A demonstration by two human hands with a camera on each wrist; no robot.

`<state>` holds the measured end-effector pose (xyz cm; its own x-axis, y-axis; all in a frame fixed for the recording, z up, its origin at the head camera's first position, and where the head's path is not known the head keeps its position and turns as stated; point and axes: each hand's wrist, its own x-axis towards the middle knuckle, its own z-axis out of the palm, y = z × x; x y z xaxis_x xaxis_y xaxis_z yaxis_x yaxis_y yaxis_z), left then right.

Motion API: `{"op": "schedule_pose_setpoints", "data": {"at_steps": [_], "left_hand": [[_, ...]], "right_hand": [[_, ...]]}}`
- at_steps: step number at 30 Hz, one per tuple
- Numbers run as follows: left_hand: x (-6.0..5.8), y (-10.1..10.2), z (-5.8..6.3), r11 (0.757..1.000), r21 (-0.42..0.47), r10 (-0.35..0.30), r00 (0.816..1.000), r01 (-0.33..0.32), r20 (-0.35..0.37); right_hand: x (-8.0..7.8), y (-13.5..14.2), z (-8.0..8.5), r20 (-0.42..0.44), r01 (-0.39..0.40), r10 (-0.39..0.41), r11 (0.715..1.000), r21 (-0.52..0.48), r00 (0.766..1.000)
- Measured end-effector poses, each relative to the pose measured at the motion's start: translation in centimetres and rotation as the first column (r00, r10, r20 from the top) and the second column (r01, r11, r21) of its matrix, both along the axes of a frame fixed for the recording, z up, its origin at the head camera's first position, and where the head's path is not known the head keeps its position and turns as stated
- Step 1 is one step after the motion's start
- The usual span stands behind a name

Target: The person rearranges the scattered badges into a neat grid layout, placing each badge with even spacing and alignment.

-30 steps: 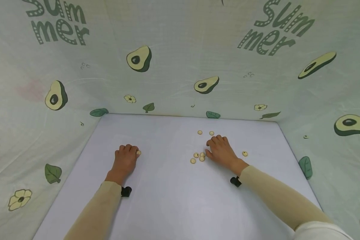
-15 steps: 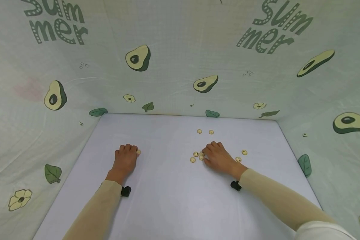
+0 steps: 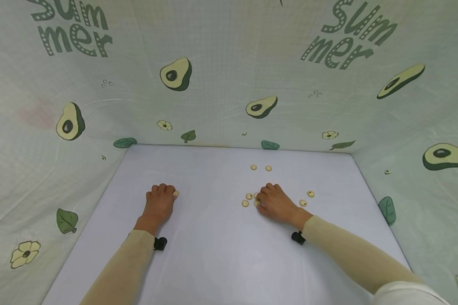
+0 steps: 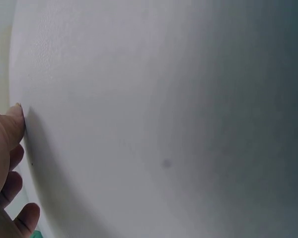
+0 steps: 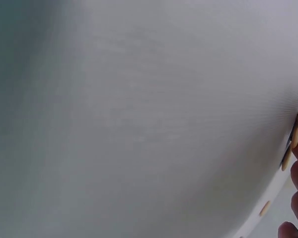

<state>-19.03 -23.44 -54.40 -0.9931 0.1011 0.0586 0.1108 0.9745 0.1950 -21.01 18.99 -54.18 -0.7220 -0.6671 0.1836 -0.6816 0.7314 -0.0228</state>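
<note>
My left hand (image 3: 159,204) rests on the left part of the white table, thumb and index finger pinching a small round wooden button (image 3: 176,193). In the left wrist view its thumb and fingers show at the left edge; the button is hidden there. To the right, my right hand (image 3: 276,205) is over a small cluster of the same buttons. Its fingertips are at the nearer button (image 3: 257,203), beside a partly covered one (image 3: 255,195). The right wrist view shows thumb and finger pinching a button (image 5: 296,136), with another (image 5: 286,158) right beside it.
Two loose buttons (image 3: 249,196) lie just left of the right hand. Two more (image 3: 268,168) lie farther back, and another two (image 3: 311,193) are right of that hand. A printed cloth (image 3: 221,76) rises behind the table (image 3: 206,254) and along both sides.
My right hand has moved left and nearer, onto the button cluster, and a button behind its wrist has come into view. The nearer clustered button has shifted slightly towards me. My left hand stays put.
</note>
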Motion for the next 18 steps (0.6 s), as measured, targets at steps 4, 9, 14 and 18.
{"op": "schedule_pose_setpoints", "data": {"at_steps": [4,9,14,18], "left_hand": [[0.02,0.03,0.17,1.0,0.005,0.001,1.0,-0.001,-0.001],[0.07,0.04,0.26,1.0,0.009,0.008,1.0,-0.008,0.005],[-0.04,0.01,0.06,1.0,0.004,0.008,1.0,-0.008,0.007],[-0.11,-0.02,-0.19,1.0,0.001,0.003,1.0,-0.003,0.01]], "right_hand": [[0.18,0.1,0.1,0.01,0.017,-0.017,1.0,-0.002,1.0],[0.29,0.14,0.11,0.019,0.027,-0.027,1.0,-0.015,0.999],[0.39,0.09,0.12,0.039,0.049,-0.048,0.998,-0.025,0.998],[0.5,0.0,0.15,0.069,0.085,-0.082,0.995,-0.044,0.994]]}}
